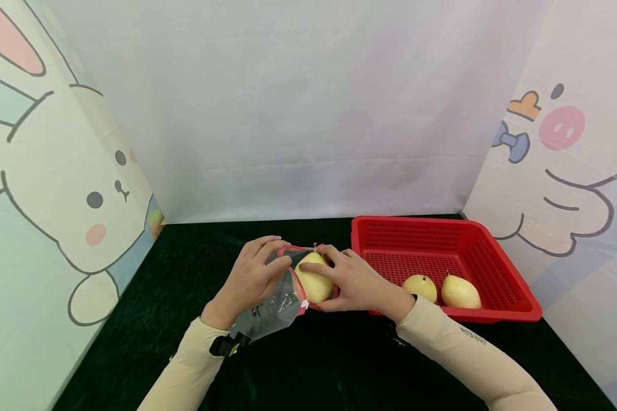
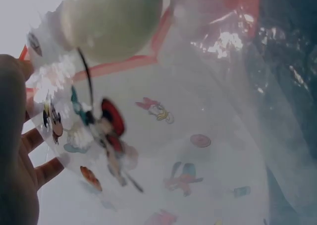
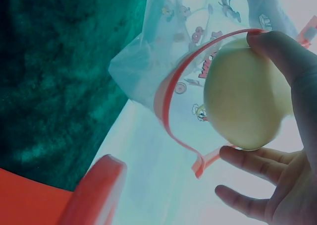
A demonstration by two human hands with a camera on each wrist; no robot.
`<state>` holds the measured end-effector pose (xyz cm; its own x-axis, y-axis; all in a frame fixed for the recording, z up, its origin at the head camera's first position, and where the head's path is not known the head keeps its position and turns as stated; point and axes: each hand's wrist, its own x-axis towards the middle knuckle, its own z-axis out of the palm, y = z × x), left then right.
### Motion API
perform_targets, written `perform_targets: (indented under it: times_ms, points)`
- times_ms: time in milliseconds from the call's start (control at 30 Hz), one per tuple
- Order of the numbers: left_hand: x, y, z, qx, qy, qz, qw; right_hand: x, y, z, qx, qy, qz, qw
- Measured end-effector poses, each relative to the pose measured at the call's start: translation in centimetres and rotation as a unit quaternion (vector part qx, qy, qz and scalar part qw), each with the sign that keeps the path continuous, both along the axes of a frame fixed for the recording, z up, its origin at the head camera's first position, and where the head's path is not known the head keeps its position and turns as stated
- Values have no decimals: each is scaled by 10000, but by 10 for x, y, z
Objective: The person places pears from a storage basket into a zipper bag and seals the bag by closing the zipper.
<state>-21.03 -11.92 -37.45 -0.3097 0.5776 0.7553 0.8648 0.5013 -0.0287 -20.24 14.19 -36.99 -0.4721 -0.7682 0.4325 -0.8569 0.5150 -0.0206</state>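
Yellow pear: at bag mouth.
Right hand: thumb and fingers on opposite sides of pear, gripping.
Left hand: fingers pinching bag's edge.

Pale backdrop; cartoon rabbit left, cartoon pig right; dark green cloth below.
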Motion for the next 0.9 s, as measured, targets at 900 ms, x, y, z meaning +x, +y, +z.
perform_targets:
  times_ms: [900]
  points:
    - [-8, 0, 0, 653, 217, 63, 9976, 1, -5, -14, 153, 122, 1082, 9939]
